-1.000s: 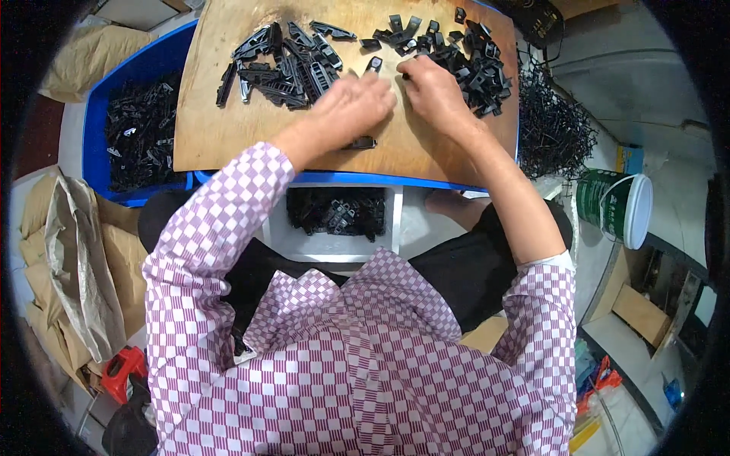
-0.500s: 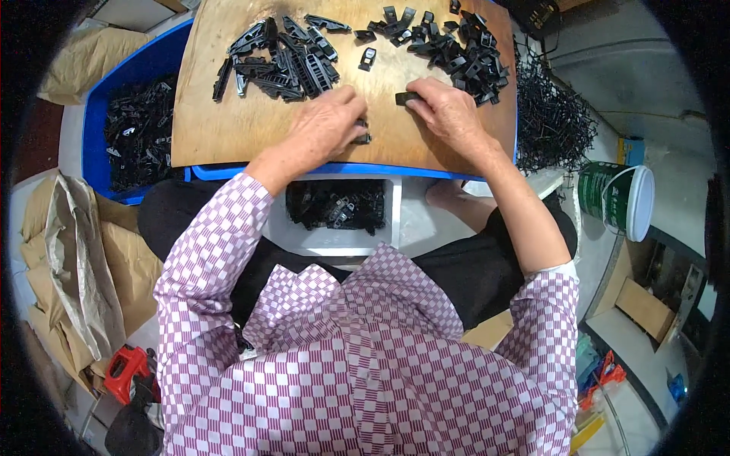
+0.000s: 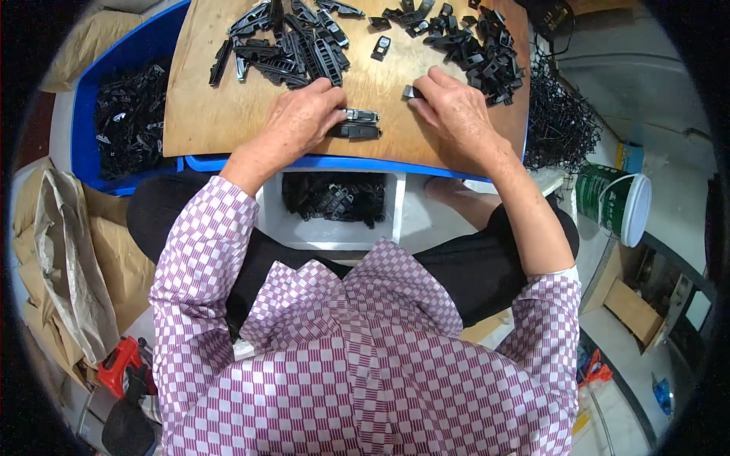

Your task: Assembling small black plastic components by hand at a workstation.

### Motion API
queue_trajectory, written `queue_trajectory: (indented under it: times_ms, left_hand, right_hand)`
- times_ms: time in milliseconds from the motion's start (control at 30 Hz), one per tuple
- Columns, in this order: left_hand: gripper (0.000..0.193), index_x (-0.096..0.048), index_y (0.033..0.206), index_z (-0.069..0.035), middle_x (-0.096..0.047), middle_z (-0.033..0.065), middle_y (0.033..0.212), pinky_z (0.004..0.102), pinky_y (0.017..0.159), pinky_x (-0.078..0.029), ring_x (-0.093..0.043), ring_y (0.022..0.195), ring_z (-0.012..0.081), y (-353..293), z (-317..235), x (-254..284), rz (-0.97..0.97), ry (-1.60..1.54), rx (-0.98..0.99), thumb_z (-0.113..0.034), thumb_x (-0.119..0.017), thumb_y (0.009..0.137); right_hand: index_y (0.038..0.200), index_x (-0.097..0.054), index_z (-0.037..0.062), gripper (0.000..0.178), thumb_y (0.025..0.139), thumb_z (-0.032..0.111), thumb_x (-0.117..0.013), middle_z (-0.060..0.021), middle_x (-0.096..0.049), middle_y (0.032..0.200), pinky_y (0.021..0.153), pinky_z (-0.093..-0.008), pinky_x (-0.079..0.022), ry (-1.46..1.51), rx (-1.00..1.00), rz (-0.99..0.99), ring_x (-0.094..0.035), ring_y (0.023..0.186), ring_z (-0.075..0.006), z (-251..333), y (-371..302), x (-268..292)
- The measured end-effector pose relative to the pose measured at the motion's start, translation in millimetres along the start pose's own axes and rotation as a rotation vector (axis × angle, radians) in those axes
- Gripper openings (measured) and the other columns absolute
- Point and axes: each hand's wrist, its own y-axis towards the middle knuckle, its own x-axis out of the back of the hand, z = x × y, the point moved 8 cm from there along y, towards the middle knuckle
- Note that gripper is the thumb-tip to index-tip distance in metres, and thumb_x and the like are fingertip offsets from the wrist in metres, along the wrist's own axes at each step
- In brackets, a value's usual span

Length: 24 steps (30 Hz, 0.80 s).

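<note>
My left hand point(image 3: 303, 115), fingers curled downward and thumb apart from the index finger, is by the lower edge of a pile of long black plastic parts point(image 3: 293, 49). Two such parts lie side by side near its thumb: a shiny-topped long part point(image 3: 362, 115) and a darker long part point(image 3: 357, 132), their left ends partly covered by the hand. My right hand point(image 3: 458, 106) pinches a small black plastic piece point(image 3: 411, 92) between fingertips and thumb. A single small black clip point(image 3: 382, 48) lies alone between the hands, farther back.
Small black clips point(image 3: 487, 57) are heaped at the board's right. The wooden board point(image 3: 220, 129) rests over a blue tub point(image 3: 85, 144) of black parts. Below it stands a white foam box point(image 3: 327, 242) with more parts. Thin black pieces point(image 3: 559, 118) and a green bucket point(image 3: 601, 196) are at right.
My left hand has shifted left, uncovering the two long parts on the board. My right hand still pinches the small piece. The whole view has shifted slightly.
</note>
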Motion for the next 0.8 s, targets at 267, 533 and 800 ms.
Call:
queue_trajectory:
  times_ms: [267,533,800]
  left_hand:
    - [0.016,-0.06,0.092,-0.003,-0.059,0.0134,0.091,0.044,0.071,-0.053,-0.065,0.082,0.0348,4.8,-11.9,-4.3,-0.049,-0.006,-0.047,-0.017,-0.066,0.088]
    - [0.015,-0.059,0.087,-0.002,-0.059,0.0125,0.089,0.043,0.069,-0.054,-0.066,0.08,0.034,1.6,-15.6,-2.9,-0.098,0.006,-0.115,-0.01,-0.07,0.082]
    - [0.015,-0.057,0.084,-0.002,-0.059,0.0132,0.088,0.0427,0.069,-0.054,-0.066,0.081,0.0343,1.9,-12.6,-6.4,-0.084,0.01,-0.162,-0.009,-0.07,0.08]
  right_hand:
    - [0.095,-0.059,0.0028,0.019,0.086,0.016,-0.068,-0.0148,-0.059,0.085,0.069,-0.0428,-0.051,0.238,0.12,0.061,-0.063,0.081,-0.0339,33.6,6.3,-9.8]
    - [0.094,-0.057,0.0035,0.017,0.086,0.015,-0.066,-0.0165,-0.063,0.076,0.065,-0.0444,-0.05,0.235,0.059,0.187,-0.063,0.073,-0.0371,39.8,0.3,-19.2]
    - [0.093,-0.054,0.0033,0.017,0.087,0.015,-0.065,-0.0181,-0.064,0.076,0.061,-0.0466,-0.049,0.276,0.054,0.074,-0.064,0.071,-0.0393,54.3,4.2,-32.6]
